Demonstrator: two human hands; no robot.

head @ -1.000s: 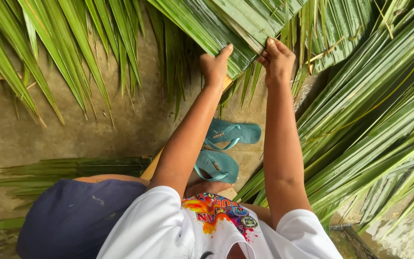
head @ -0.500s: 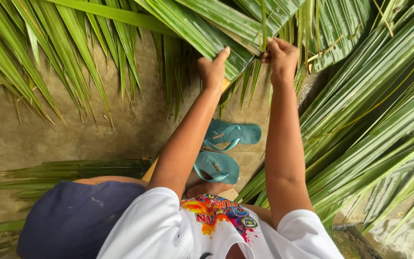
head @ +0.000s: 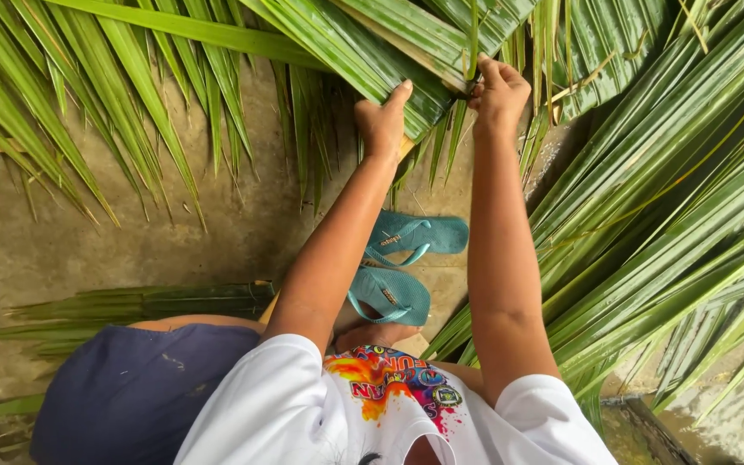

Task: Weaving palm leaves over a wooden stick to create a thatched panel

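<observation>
A broad green palm leaflet [head: 406, 43] lay across the top of the view, its long axis slanting from the upper left down toward the right, where its lower end met the person's hands. A thin leaf strip [head: 474, 34] stood nearly upright just beside it, running from the top edge down into the right hand [head: 499, 90].

The right hand's fingers [head: 486, 77] were curled and pressed together, pinching the bottom of that thin strip where it crossed the broad leaflet. The left hand [head: 382, 120] rested against the leaflet's lower edge, thumb raised along the blade and the other fingers tucked beneath it, so how tightly they closed could not be told.

More palm fronds [head: 665, 207] fanned out on the right, their leaflets running from lower left to upper right, and another frond [head: 88, 77] spread across the upper left with its tips pointing downward. A bundle of leaflets [head: 148, 303] lay flat on the concrete floor [head: 131, 241] at the left, its long axis roughly level. Between the forearms, two teal flip-flops [head: 402, 263] sat on the floor, one partly over the other. The person wore a white printed shirt [head: 303, 413] and dark blue shorts [head: 131, 387].
</observation>
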